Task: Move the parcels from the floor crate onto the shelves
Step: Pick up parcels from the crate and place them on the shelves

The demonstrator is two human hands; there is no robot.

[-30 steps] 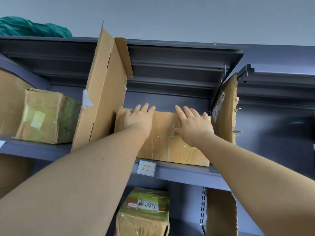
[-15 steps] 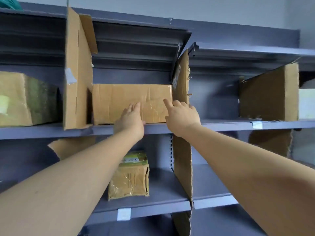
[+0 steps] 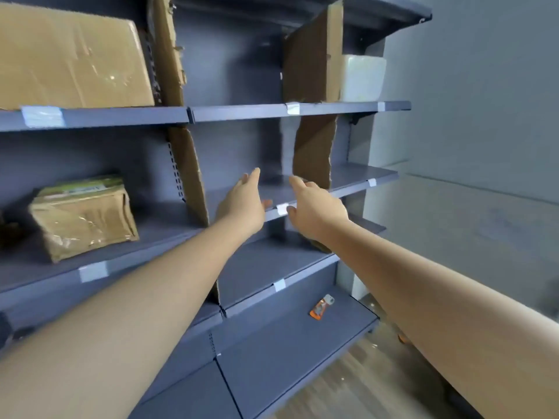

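Sitting on the upper shelf (image 3: 127, 115) is a parcel (image 3: 69, 58) (left hand (image 3: 242, 204), right hand (image 3: 317, 208): fingers slack, empty).

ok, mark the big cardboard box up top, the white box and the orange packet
big cardboard box (image 3: 72, 62), head view, centre of front face
white box (image 3: 363, 77), head view, centre of visible face
orange packet (image 3: 320, 307), head view, its middle

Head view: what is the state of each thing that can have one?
left hand: open, holds nothing
right hand: open, holds nothing
large cardboard parcel: closed, taped, on upper shelf
small taped parcel: closed, crumpled, on middle shelf
white parcel: on upper shelf
orange packet: lying flat on lower shelf
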